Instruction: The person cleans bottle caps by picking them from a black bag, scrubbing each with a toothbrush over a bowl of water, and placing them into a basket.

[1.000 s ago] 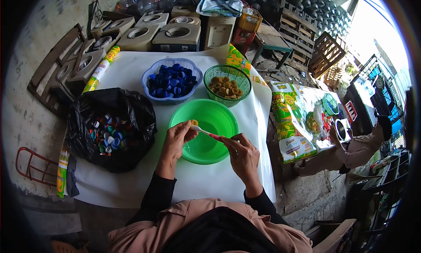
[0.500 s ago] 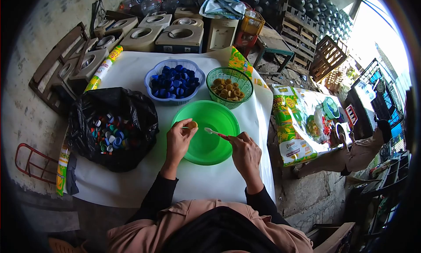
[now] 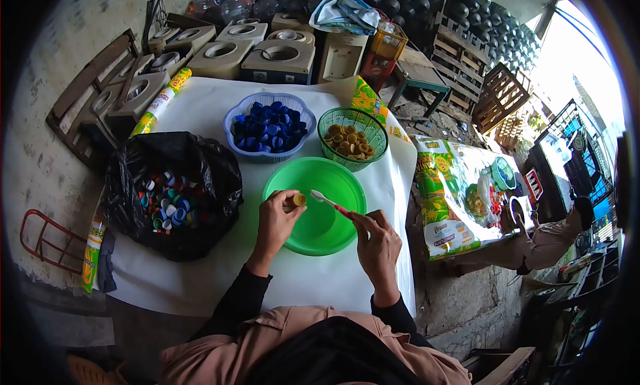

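Over the left side of a green basin, my left hand pinches a yellowish-brown bottle cap, its hollow side partly showing. My right hand grips a toothbrush by its red handle, and the white head points toward the cap, a small gap apart. Behind the basin, a pale blue basket holds many dark blue caps. Beside it stands a green mesh basket with brown caps. A black plastic bag lies wide at the left, with mixed coloured caps inside.
White sheeting covers the table, with a rolled printed edge at left. Old appliance casings line the back. On the right, another person's arm reaches over a second covered table. Wooden crates stand beyond.
The cap has turned in my left hand, so its hollow side shows more. Both hands sit slightly lower, and the toothbrush is angled more steeply. The whole view has shifted a little.
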`<state>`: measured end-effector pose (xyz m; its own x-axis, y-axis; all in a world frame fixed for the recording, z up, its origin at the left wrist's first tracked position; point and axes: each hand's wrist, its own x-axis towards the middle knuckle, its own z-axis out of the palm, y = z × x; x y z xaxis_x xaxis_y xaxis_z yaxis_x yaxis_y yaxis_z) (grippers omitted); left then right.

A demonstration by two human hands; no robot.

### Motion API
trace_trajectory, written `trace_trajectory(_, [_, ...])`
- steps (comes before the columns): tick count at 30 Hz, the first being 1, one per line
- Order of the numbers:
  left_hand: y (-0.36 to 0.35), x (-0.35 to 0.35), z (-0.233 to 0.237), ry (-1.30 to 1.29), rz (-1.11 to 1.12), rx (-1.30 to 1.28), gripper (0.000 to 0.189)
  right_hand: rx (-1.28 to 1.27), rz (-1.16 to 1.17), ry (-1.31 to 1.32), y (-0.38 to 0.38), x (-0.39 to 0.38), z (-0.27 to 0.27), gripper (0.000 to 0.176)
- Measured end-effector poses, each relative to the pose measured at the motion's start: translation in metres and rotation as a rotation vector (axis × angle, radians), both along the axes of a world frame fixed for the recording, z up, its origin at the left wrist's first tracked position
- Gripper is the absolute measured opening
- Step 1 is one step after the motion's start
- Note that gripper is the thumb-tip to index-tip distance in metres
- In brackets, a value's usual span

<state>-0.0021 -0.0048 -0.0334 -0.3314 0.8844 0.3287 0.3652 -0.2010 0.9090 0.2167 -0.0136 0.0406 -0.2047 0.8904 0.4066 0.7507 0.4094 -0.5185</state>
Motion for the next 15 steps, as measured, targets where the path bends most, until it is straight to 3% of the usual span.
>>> trace_trajectory(3, [-0.005,0.001,0.013,0.1,0.007,-0.034,0.03,0.004,0.031,0.017,-0.001,-0.002,-0.003,0.014])
trace_trajectory(7, [-0.002,-0.005,-0.003,0.003,-0.045,-0.054,0.036,0.072,-0.054,-0.206,0.02,-0.003,-0.024,0.014])
trace_trajectory(10, [-0.003,-0.007,0.002,-0.182,-0.119,-0.107,0.038,-0.002,0.06,-0.314,0.02,-0.001,-0.028,0.015])
trace_trajectory(12, [0.0,-0.007,0.002,-0.438,-0.173,-0.147,0.037,-0.003,0.01,-0.163,0.016,-0.002,-0.02,0.015])
trace_trajectory(15, [0.0,-0.01,0.004,-0.529,-0.217,-0.186,0.034,-0.007,-0.015,0.002,0.004,-0.003,-0.001,0.015])
